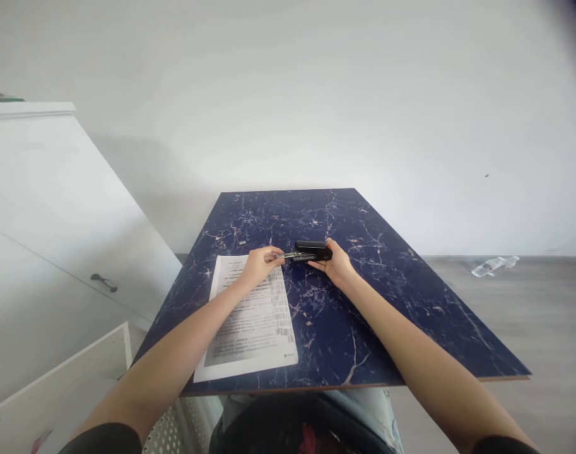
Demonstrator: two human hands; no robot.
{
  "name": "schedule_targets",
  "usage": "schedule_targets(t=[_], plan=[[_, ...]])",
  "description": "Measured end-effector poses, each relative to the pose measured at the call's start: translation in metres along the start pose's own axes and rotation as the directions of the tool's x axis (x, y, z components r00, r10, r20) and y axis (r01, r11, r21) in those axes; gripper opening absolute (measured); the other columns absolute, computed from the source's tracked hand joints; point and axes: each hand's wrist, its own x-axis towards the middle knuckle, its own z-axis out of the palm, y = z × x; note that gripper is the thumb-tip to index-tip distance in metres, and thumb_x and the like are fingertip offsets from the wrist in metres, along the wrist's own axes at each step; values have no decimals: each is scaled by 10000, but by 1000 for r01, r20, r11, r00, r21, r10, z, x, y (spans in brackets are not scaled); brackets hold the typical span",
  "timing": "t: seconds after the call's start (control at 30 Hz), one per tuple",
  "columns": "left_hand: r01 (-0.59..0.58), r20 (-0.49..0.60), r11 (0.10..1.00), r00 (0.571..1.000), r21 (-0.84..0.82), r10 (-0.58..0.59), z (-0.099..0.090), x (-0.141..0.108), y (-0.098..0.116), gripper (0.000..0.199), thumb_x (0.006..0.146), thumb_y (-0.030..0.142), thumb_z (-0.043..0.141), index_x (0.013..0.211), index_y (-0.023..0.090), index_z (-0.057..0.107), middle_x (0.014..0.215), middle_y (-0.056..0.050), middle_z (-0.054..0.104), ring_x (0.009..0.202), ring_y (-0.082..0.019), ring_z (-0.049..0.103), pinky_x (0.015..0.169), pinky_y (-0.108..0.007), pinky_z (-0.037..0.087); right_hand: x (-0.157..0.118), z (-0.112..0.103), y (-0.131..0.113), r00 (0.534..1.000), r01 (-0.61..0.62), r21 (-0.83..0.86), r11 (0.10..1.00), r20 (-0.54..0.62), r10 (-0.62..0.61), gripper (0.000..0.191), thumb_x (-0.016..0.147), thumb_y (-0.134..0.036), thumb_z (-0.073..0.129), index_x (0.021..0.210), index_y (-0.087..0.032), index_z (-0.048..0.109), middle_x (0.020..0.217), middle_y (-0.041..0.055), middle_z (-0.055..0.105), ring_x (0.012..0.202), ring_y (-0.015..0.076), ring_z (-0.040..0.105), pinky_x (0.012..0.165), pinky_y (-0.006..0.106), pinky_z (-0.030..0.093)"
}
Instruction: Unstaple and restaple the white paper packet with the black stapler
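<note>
A black stapler point(312, 247) is held above the blue marbled table point(363, 315), its jaws apart and pointing left. My right hand point(337, 261) is closed around its rear end. At the front, my left hand point(264, 261) pinches the metal part sticking out of the stapler, with fingertips together; whether staples are between them is too small to tell. Beneath my left hand and forearm lies a printed sheet of paper point(250, 343), partly covered by them. Beyond that hand, a small grey piece point(242, 243), perhaps a strip of staples, rests on the table.
A white cabinet point(46, 208) with a dark handle point(104, 282) stands to the left. The white wall point(288, 94) rises behind the table. On the floor at right lies clear crumpled plastic point(494, 266). A white perforated basket point(167, 432) is below the table's left front edge.
</note>
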Motion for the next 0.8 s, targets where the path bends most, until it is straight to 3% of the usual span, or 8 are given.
schedule_targets(t=[0.17, 0.27, 0.4, 0.57, 0.7, 0.8], plan=[[31, -32, 998, 999, -60, -33, -2, 2, 0, 340, 740, 363, 841, 979, 148, 732, 922, -106, 766, 877, -241, 747, 892, -398, 586, 5, -5, 1, 995, 34, -22, 999, 94, -32, 253, 860, -419, 732, 923, -238, 566, 820, 40, 665, 815, 216, 710, 762, 414, 672], [115, 7, 962, 993, -249, -117, -2, 4, -3, 400, 739, 298, 852, 1071, 136, 697, 1015, -133, 768, 952, -247, 745, 970, -432, 562, 7, -5, 3, 988, 101, -28, 995, 120, -97, 250, 836, -401, 765, 883, -244, 576, 814, 24, 645, 817, 198, 694, 807, 398, 671], [318, 156, 775, 948, -547, -279, -4, 6, -4, 347, 788, 152, 787, 1109, 104, 663, 1114, -180, 752, 1021, -258, 739, 1042, -464, 532, 3, -5, 1, 965, 196, -14, 981, 180, -190, 304, 830, -491, 759, 848, -237, 593, 834, 31, 642, 846, 204, 691, 875, 422, 655], [523, 413, 522, 853, -674, -321, -10, 7, 5, 293, 839, 28, 592, 1120, 39, 672, 1253, -234, 689, 1192, -273, 673, 1110, -415, 493, -7, -1, -4, 899, 340, -31, 940, 305, -315, 341, 829, -561, 732, 836, -243, 608, 856, 8, 619, 884, 190, 680, 932, 428, 619], [547, 446, 347, 832, -762, -331, -12, 8, 8, 404, 930, 220, 541, 1205, -67, 616, 1288, -319, 635, 1242, -338, 632, 1079, -403, 519, -17, 2, -8, 837, 410, -39, 911, 413, -359, 288, 845, -527, 721, 905, -263, 621, 940, 5, 648, 917, 194, 673, 902, 420, 608], [502, 392, 294, 847, -814, -360, -12, 9, 6, 475, 971, 292, 498, 1277, -62, 575, 1231, -300, 671, 1184, -324, 670, 1037, -400, 549, -22, 2, -9, 780, 468, -66, 881, 499, -377, 259, 854, -487, 721, 950, -271, 617, 1126, 32, 684, 989, 218, 665, 858, 403, 597]])
